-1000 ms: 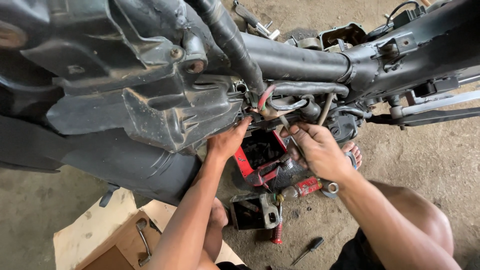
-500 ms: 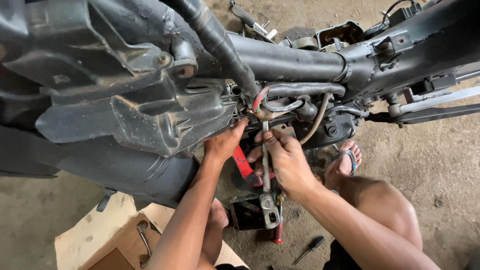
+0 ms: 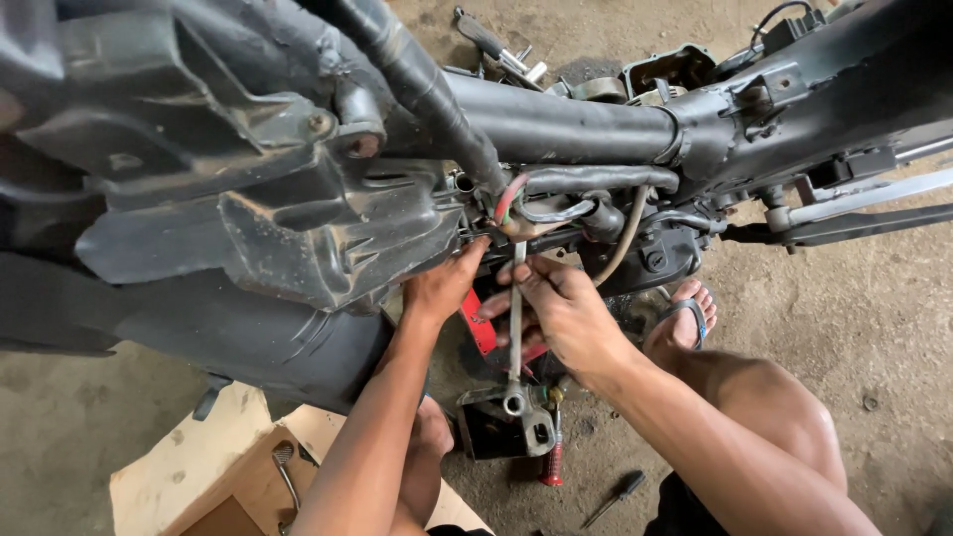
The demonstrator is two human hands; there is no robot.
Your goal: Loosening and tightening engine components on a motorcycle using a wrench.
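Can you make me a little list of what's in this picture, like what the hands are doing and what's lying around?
Place: dirt floor under a stripped black motorbike frame
Left hand: reaching up to the frame's underside beside the hoses
Right hand: gripping a long silver wrench, held upright
Near the hands: red wire, grey hoses
On the floor: screwdriver, cardboard
Foot: in a sandal

Hands under motorcycle frame (image 3: pixel 556 124), wrench (image 3: pixel 515 328) between them.
Left hand (image 3: pixel 440 288) left of wrench, right hand (image 3: pixel 561 313) on it; screwdriver (image 3: pixel 613 498) on floor lower right, cardboard (image 3: pixel 189 476) lower left, sandal (image 3: pixel 685 316) right of hands.
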